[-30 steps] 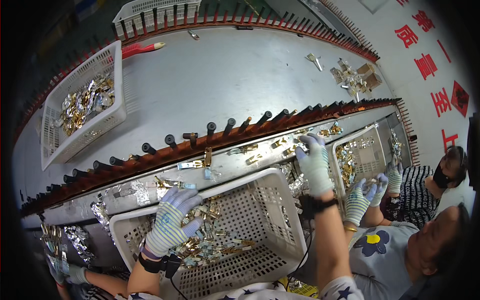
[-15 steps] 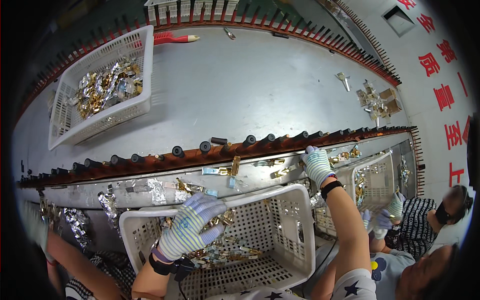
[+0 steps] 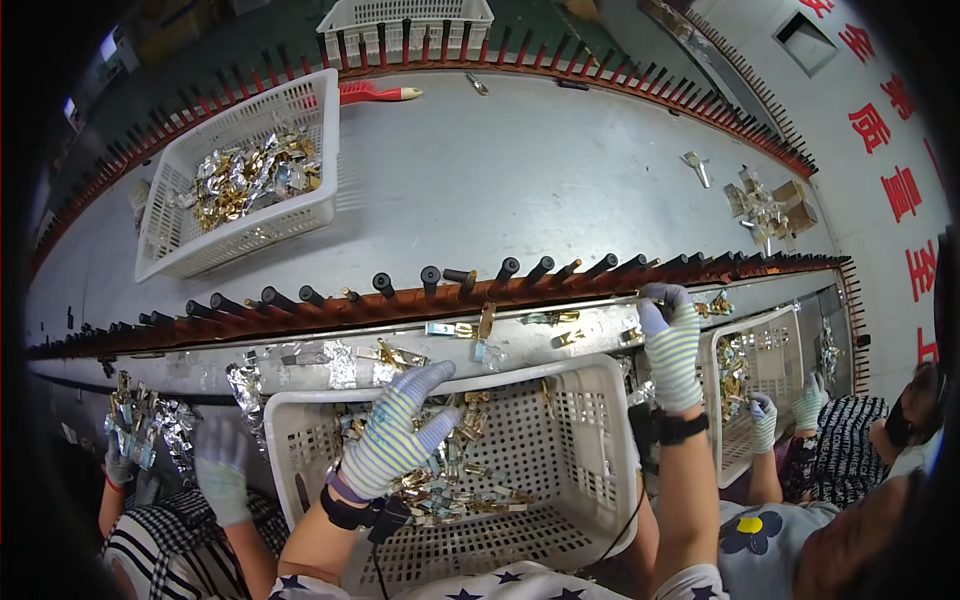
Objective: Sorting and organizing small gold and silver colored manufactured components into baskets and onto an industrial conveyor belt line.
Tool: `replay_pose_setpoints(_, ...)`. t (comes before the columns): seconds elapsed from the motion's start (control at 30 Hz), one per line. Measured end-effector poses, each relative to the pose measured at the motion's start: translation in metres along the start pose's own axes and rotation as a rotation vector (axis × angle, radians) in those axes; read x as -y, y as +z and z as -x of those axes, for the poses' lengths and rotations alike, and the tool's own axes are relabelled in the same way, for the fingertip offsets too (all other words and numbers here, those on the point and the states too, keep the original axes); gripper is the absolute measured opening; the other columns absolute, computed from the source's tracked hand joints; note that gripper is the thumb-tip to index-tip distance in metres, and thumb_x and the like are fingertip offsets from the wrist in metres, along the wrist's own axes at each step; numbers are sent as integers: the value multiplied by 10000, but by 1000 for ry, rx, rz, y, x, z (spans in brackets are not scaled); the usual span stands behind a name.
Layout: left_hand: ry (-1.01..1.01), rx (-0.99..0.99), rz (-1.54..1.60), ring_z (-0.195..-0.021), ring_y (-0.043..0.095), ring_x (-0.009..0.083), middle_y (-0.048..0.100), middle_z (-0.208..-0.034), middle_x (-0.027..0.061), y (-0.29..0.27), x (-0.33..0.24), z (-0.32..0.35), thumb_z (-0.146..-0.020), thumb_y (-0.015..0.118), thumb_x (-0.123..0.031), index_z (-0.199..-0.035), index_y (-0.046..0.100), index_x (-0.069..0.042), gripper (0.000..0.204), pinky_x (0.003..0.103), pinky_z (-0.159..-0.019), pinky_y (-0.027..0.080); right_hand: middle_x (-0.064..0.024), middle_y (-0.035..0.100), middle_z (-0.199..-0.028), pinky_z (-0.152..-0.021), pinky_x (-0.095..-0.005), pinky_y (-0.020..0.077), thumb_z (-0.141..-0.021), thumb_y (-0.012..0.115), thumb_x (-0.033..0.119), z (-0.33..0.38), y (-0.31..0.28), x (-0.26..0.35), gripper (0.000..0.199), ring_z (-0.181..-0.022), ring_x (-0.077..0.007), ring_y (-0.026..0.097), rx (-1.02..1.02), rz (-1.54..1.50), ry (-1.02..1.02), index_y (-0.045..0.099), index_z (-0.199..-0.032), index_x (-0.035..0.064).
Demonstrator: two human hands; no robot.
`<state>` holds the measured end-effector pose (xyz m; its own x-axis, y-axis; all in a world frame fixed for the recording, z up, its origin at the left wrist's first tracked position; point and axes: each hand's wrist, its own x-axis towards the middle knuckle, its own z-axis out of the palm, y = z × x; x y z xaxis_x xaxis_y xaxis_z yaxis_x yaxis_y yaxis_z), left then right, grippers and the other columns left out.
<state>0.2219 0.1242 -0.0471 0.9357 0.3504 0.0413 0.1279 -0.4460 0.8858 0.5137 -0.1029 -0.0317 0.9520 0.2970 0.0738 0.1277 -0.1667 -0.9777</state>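
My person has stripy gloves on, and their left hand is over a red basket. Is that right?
Not quite: the basket is white, not red, as the head view shows. The person does have stripy gloves on, and their left hand is over it.

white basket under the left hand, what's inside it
The basket holds a loose pile of small metal pieces, gold, silver and pale blue. The left hand covers part of the inside; what lies beneath it or under the top pieces cannot be seen.
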Motion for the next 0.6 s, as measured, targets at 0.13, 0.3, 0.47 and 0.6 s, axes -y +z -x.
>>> replay_pose_setpoints(0.13, -49, 66, 394, -1213, 563, 270, 532, -1401, 156, 17, -36, 6, -900, 704, -272, -1473, 393, -36, 694, 411, -1052, 437, -19, 633, -754, -609, -235, 474, -867, 665, 88, 69, 26, 53, 94, -657, -92, 583, 192, -262, 202, 636, -938, 35)
replay_pose_setpoints(0.3, -215, 152, 697, -1003, 635, 174, 623, -1220, 150, 41, -38, 17, -952, 656, -297, -1471, 393, -10, 649, 310, -870, 537, -11, 646, -773, -623, -227, 467, -917, 659, 235, 120, 53, 57, 224, -646, -85, 579, 452, -297, 534, 666, -1005, 30)
replay_pose_setpoints(0.47, -387, 158, 825, -771, 646, 101, 676, -960, 59, 48, -42, 32, -976, 631, -279, -1418, 445, 34, 573, 253, -727, 554, -10, 664, -829, -642, -229, 479, -975, 621, 279, 145, 60, 25, 253, -667, -79, 578, 384, -607, 640, 660, -1038, 37)
replay_pose_setpoints(0.6, -408, 135, 841, -749, 644, 111, 678, -902, 57, 52, -43, 36, -957, 649, -185, -1388, 488, 0, 496, 263, -708, 554, -21, 681, -868, -655, -233, 494, -962, 640, 301, 151, 61, 21, 282, -691, -95, 607, 402, -643, 641, 661, -1072, 43)
